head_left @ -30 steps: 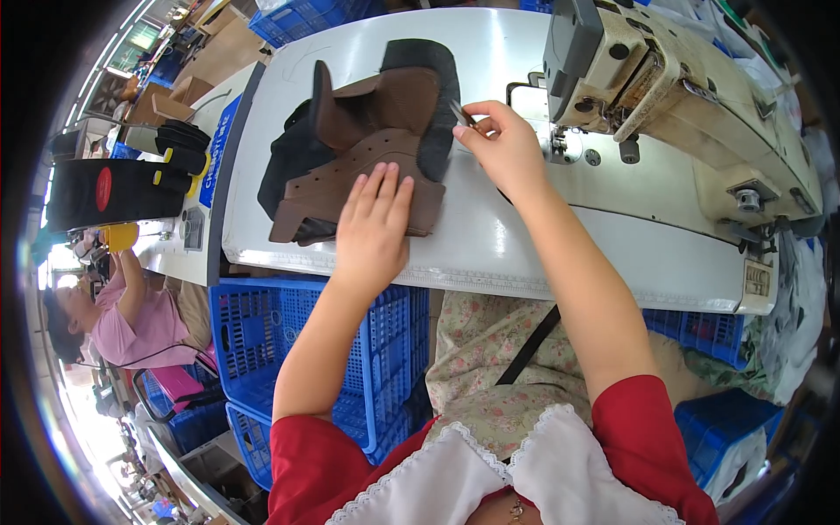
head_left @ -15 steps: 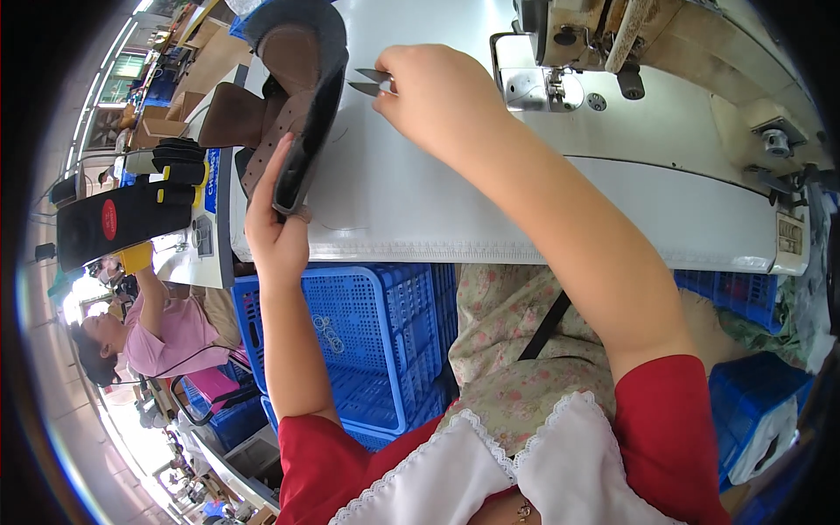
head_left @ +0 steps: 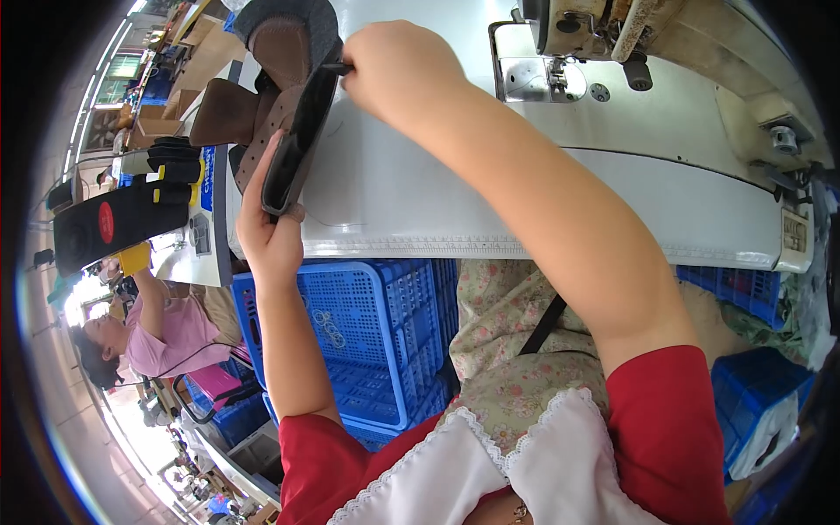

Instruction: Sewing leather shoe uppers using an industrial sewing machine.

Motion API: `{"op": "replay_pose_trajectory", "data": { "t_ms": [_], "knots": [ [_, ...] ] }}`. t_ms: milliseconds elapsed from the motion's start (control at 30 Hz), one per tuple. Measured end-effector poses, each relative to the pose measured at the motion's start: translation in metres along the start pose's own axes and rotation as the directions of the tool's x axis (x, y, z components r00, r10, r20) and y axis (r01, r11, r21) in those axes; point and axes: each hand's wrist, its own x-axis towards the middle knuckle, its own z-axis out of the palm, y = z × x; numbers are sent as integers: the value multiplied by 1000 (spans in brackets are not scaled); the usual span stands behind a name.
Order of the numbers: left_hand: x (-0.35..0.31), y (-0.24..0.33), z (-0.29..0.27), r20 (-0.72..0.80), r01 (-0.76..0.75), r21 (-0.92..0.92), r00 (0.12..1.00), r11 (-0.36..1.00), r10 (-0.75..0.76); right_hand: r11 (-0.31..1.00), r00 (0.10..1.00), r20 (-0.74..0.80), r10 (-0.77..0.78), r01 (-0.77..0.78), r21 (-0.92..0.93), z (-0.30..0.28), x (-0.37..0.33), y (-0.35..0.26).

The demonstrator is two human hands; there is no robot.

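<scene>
A brown and black leather shoe upper (head_left: 282, 44), with small holes along a brown strip, stands tilted over the white work surface at the upper left. My left hand (head_left: 273, 241) grips its lower end, thumb on one side and fingers on the other. In the fist of my right hand (head_left: 407, 70) is a pair of thread snips (head_left: 338, 68). Their dark blades lie against the upper's black edge; whether they touch it or cut a thread I cannot tell. The curled fingers of that hand are mostly hidden behind its back.
The sewing machine (head_left: 604, 39) stands at the upper right, its metal needle plate (head_left: 529, 74) set into the white table (head_left: 437, 206). Blue plastic crates (head_left: 385, 280) sit below the table's front edge. A co-worker in pink (head_left: 179, 332) is at the far left, beside another machine (head_left: 122, 219).
My right hand has moved left and slightly up, bringing the snips from beside the shoe upper to its edge. The upper and my left hand have shifted slightly left.
</scene>
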Motion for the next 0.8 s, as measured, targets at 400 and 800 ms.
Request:
{"op": "replay_pose_trajectory", "data": {
  "t_ms": [400, 800],
  "knots": [
    [-31, 0, -78, -495, -27, -251, 863, 968, -105, 977, 980, 32, 195, -197, 87, 25, -33, 51],
    [-272, 7, -181, -753, 580, 238, 617, 779, -228, 905, 632, 659, -407, 378, 197, 77, -188, -77]
  ]
}}
